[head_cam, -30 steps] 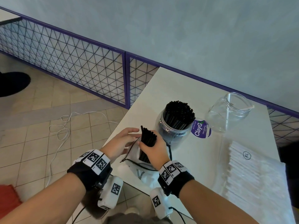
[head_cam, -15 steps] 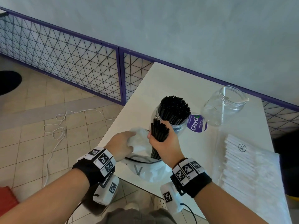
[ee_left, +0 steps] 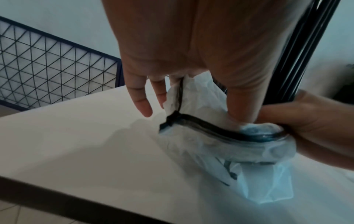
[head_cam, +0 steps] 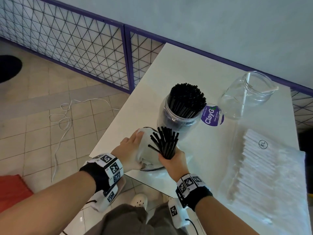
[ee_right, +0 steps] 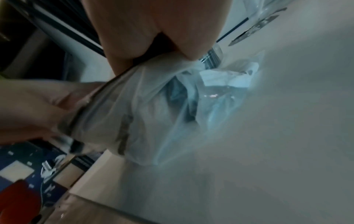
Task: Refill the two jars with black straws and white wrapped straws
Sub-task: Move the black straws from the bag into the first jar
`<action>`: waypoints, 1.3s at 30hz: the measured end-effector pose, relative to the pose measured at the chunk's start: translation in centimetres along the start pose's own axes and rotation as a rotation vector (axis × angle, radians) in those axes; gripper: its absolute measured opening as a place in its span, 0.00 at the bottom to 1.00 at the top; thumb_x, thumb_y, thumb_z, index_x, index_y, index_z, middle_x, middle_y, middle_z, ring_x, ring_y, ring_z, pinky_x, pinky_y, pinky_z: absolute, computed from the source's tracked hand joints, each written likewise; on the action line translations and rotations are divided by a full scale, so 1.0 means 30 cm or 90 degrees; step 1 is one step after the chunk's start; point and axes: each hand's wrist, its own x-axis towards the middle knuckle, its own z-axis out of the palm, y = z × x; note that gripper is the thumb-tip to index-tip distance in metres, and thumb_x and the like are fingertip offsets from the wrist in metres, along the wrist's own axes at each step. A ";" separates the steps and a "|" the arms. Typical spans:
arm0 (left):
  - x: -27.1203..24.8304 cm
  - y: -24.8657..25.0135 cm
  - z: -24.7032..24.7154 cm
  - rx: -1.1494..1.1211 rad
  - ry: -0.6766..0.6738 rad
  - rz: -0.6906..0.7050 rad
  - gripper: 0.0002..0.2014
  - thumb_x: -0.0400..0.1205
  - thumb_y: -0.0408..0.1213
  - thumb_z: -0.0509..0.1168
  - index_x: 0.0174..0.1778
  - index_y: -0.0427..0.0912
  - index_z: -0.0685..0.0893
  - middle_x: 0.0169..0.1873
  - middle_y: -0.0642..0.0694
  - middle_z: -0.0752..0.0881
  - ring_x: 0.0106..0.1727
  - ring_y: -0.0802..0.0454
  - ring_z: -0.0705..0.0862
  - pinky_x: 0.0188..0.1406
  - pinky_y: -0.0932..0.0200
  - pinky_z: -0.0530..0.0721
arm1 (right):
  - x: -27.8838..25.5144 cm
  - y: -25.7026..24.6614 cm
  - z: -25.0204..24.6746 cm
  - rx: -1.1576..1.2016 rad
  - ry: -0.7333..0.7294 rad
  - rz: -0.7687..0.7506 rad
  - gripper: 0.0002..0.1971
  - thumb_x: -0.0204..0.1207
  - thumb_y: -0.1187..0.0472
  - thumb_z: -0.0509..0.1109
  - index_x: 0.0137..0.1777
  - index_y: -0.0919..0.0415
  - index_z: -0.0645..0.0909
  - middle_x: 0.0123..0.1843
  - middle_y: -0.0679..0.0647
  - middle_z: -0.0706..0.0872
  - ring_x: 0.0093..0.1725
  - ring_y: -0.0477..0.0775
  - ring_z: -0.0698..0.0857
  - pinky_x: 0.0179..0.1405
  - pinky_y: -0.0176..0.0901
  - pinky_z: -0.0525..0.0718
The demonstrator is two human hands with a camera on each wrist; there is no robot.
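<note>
The right hand has its fingers wrapped round the lower end of a bundle of black straws, long axis near upright, tips fanning toward 12 o'clock. The left hand, at its 9 o'clock, pinches a crumpled plastic bag on the counter. Two jars: the full jar at 12 o'clock, packed with upright black straws, and the clear jar at 2 o'clock, holding one white wrapped straw. One flat pack of wrapped straws lies at 3 o'clock.
</note>
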 end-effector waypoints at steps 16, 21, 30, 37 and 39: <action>0.043 0.051 -0.089 -0.028 0.064 -0.070 0.46 0.70 0.50 0.75 0.79 0.49 0.55 0.83 0.47 0.47 0.81 0.40 0.52 0.77 0.43 0.62 | -0.013 -0.436 -0.303 0.333 0.025 -0.277 0.06 0.67 0.62 0.76 0.35 0.50 0.86 0.40 0.52 0.86 0.57 0.72 0.85 0.63 0.60 0.82; 0.021 0.090 -0.188 -0.110 0.169 0.023 0.31 0.71 0.44 0.73 0.70 0.50 0.71 0.77 0.48 0.61 0.79 0.43 0.58 0.75 0.49 0.61 | 0.060 -0.518 -0.296 0.323 0.021 -0.274 0.07 0.66 0.64 0.78 0.33 0.52 0.85 0.40 0.55 0.87 0.56 0.70 0.86 0.64 0.61 0.83; 0.097 0.199 -0.259 -0.090 0.234 0.207 0.32 0.73 0.38 0.68 0.74 0.57 0.69 0.71 0.46 0.70 0.70 0.41 0.68 0.68 0.56 0.60 | 0.180 -0.548 -0.303 0.253 -0.005 -0.241 0.07 0.65 0.66 0.80 0.40 0.66 0.85 0.43 0.59 0.88 0.54 0.64 0.88 0.62 0.63 0.83; 0.117 0.232 -0.262 0.029 0.220 0.185 0.32 0.75 0.37 0.69 0.76 0.53 0.69 0.76 0.49 0.66 0.73 0.39 0.66 0.65 0.45 0.75 | 0.225 -0.561 -0.347 0.226 -0.030 -0.255 0.08 0.65 0.64 0.79 0.41 0.65 0.84 0.44 0.63 0.87 0.55 0.67 0.87 0.62 0.63 0.83; 0.119 0.234 -0.268 0.046 0.236 0.183 0.30 0.75 0.36 0.68 0.75 0.54 0.71 0.75 0.50 0.68 0.72 0.41 0.67 0.63 0.48 0.75 | 0.233 -0.570 -0.353 0.176 -0.027 -0.264 0.10 0.68 0.66 0.79 0.44 0.70 0.83 0.44 0.61 0.88 0.52 0.60 0.88 0.59 0.56 0.86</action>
